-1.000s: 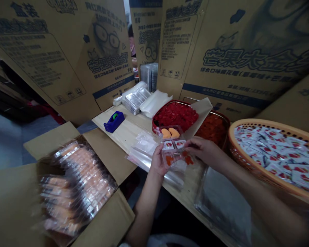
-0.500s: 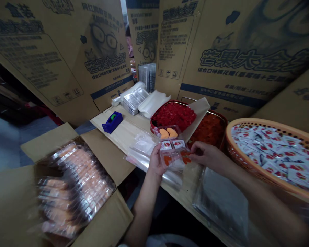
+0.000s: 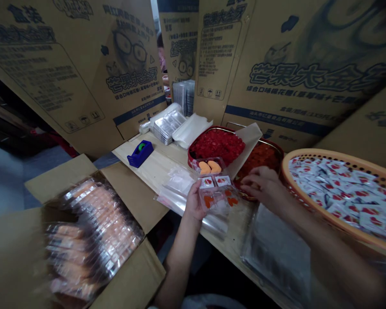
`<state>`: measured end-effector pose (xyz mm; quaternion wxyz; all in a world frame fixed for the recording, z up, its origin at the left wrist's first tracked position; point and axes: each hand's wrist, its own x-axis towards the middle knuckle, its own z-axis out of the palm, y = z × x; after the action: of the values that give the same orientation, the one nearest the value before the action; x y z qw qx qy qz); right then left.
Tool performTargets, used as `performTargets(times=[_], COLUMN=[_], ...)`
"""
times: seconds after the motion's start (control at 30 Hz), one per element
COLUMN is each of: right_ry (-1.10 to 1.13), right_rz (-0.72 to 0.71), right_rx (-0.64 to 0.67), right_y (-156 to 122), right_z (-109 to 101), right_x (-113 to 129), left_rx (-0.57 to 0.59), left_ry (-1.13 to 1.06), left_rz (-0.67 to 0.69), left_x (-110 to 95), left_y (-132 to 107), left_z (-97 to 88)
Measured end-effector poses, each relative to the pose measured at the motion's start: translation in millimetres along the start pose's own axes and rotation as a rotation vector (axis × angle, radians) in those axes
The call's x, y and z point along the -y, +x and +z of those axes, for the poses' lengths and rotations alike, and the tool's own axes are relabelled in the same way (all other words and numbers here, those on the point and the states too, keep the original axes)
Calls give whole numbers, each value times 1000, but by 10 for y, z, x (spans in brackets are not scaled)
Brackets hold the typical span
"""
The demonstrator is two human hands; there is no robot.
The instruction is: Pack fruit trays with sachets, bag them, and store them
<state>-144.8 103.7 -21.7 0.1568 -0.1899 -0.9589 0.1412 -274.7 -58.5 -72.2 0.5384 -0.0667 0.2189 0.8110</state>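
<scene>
My left hand grips a small clear plastic tray holding a few orange-red pieces. My right hand has its fingers loosely curled over the edge of a tray of orange-red pieces, and I see nothing held in it. Just beyond the held tray lie two strawberry-printed sachets. Behind them sits another clear tray with two orange crescent pieces. A red-rimmed tray of red pieces lies farther back, partly covered by a parchment sheet.
A woven orange basket of printed sachets stands at right. Clear plastic bags lie on the wooden table, near a blue tape dispenser. At left, an open carton holds packaged goods. Large cardboard sheets stand behind; a person shows beyond.
My right hand has come off the clear tray and moved up and right, over the tray of orange-red pieces. My left hand still holds the clear tray.
</scene>
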Motion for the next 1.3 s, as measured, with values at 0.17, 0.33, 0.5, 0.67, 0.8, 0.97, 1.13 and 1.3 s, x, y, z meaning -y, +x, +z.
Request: performTargets(times=[0.17,0.33,0.5,0.67,0.8,0.97,1.13,1.3], right_ry=[65,212,336,41,-238,-312,-283,-84], right_rz=[-26,58,34,122,152,162,182,224], right_rx=[295,236,207,48,193,267,243,112], right_y=[-46,-20,93,516,943,1178,1149,817], right_z=[29,-43,-52,95,265,494,432,229], right_x=[289,321,424,184,-5,24,-4,96], left_rx=[-6,-12,9,-18,-18,12,-4,-38], left_ry=[9,8,38,16,-6,5,5,38], left_rz=[2,-8,2,26,43,39,35,33], left_x=[-4,-1,-1,-49,-91,-112,-128,-111], left_y=[0,12,12,-20,-29,-19,-16,-32], left_z=[17,-1,-1,-53,-100,-97,-96,-98])
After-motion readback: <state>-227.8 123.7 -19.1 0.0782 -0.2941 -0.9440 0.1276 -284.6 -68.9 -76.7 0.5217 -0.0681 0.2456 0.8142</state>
